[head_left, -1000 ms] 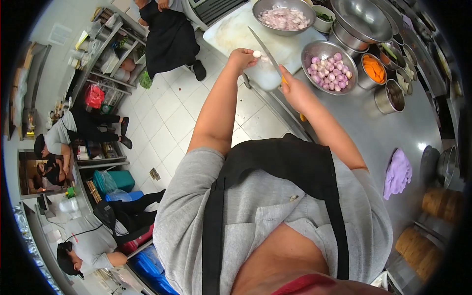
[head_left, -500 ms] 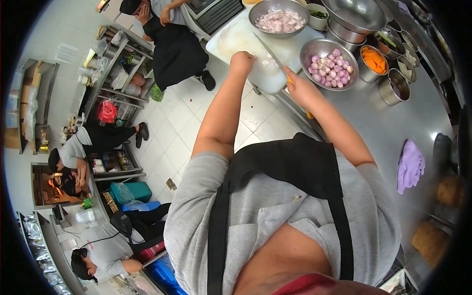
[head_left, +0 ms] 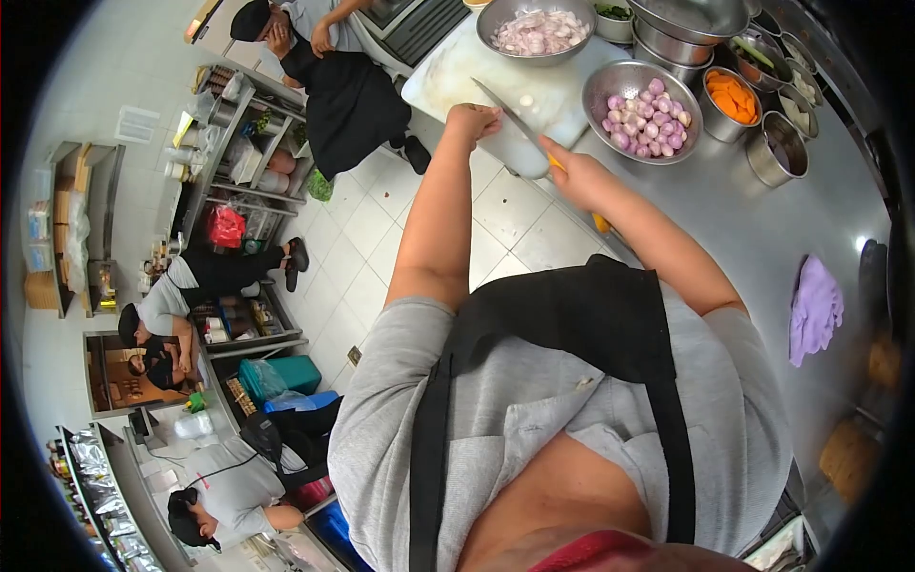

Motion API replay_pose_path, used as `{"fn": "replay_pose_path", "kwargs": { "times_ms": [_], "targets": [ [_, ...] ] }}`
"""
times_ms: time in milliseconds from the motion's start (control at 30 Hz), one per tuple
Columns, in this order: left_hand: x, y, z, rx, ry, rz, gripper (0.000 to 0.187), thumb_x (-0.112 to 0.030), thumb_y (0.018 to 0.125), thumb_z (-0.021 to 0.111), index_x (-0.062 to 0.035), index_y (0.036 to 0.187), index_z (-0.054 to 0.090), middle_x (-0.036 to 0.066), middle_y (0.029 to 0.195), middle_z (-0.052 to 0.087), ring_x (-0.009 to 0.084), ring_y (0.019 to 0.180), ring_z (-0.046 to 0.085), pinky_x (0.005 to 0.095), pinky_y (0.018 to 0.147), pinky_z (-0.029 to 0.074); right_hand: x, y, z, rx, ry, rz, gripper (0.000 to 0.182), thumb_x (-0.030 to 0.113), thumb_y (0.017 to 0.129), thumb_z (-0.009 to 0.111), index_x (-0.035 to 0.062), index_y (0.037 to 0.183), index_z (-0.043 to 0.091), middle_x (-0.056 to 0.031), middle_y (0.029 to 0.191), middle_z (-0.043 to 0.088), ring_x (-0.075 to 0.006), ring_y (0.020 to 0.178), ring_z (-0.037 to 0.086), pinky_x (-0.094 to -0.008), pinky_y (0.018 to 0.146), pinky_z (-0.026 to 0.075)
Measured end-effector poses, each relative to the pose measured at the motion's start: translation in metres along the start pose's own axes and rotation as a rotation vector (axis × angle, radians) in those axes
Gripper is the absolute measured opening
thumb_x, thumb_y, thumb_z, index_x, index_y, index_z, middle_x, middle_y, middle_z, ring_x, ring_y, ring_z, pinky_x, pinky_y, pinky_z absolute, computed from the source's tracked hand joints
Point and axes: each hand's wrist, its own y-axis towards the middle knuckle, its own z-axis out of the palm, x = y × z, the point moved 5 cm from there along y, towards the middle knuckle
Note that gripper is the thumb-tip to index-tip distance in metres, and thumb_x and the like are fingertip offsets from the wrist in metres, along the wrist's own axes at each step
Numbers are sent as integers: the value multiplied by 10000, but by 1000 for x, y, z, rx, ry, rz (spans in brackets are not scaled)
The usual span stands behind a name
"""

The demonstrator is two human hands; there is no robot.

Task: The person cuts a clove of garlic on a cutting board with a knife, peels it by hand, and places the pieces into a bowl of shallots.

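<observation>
My right hand is closed round the yellow handle of a kitchen knife; its long blade slants up and left over the white cutting board. Close beside the blade, my left hand has its fingers drawn together at the board's near edge; whatever they hold is too small to make out. A small pale piece lies on the board past the blade. To the right, a metal colander holds peeled shallots. Behind, a metal bowl contains sliced shallots.
Right of the colander stand a pot of orange carrot pieces, a metal pot and stacked bowls. A purple cloth lies on the steel counter. Several co-workers are at the left, including one person in a black apron.
The knife has shifted left and down against the board, its blade now nearer my left hand. My left fingers have turned toward the blade. The whole view has shifted slightly.
</observation>
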Motion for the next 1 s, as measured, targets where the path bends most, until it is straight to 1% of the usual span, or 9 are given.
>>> {"fn": "replay_pose_path", "kwargs": {
  "times_ms": [67,367,433,500,633,700,800,933,1000],
  "targets": [
    [-2,2,1,11,-133,16,155,-65,816,687,45,900,617,80,866,645,177,751,642,261,706,556,3,-1,-2,9,4,19,552,167,895,437,147,1426,289,-239,799,613,-355,716,607,-440,671,476],
    [7,12,0,97,-332,-9,192,-29,822,655,80,976,618,117,908,638,203,802,637,286,750,563,6,-15,-5,-11,-58,-20,544,163,905,443,149,1425,284,-235,752,600,-365,674,597,-457,639,469],
    [8,14,0,98,-336,-4,194,-40,825,656,80,972,618,117,910,638,202,804,636,286,750,562,4,-15,-4,5,-82,-14,542,162,906,444,150,1424,286,-231,740,599,-365,664,594,-459,632,467],
    [8,15,-1,101,-334,1,196,-51,829,657,81,968,619,116,912,639,202,806,636,286,750,562,3,-14,-5,-24,-60,-24,564,148,896,470,200,1429,291,-226,703,576,-345,631,581,-419,613,458],
    [5,8,-1,101,-309,23,204,-69,834,660,75,973,621,112,922,644,193,803,636,276,751,556,9,-16,-12,15,-47,23,559,149,891,475,196,1422,308,-228,706,580,-350,626,581,-421,612,458],
    [3,6,-3,104,-295,32,204,-73,835,661,71,975,622,109,925,645,188,800,636,269,748,552,13,-12,-14,15,-77,-14,532,165,902,442,158,1417,310,-240,770,609,-360,686,604,-451,643,471],
    [7,6,-1,96,-249,40,200,-76,839,657,64,979,624,104,924,648,184,806,635,269,743,547,10,14,-3,10,-90,-6,534,157,898,441,155,1416,312,-244,814,615,-359,722,609,-452,662,470],
    [6,5,-3,86,-262,37,200,-72,829,671,56,975,627,93,913,647,183,817,631,281,742,543,14,21,-3,-26,-52,-36,539,147,897,436,151,1420,303,-243,825,612,-357,733,606,-450,672,468],
    [5,7,-4,69,-264,11,200,-69,822,679,53,971,628,89,906,646,182,821,630,283,744,543,18,4,-8,22,-89,8,545,142,898,435,153,1424,293,-239,798,609,-358,709,601,-450,659,468]
  ]
}}
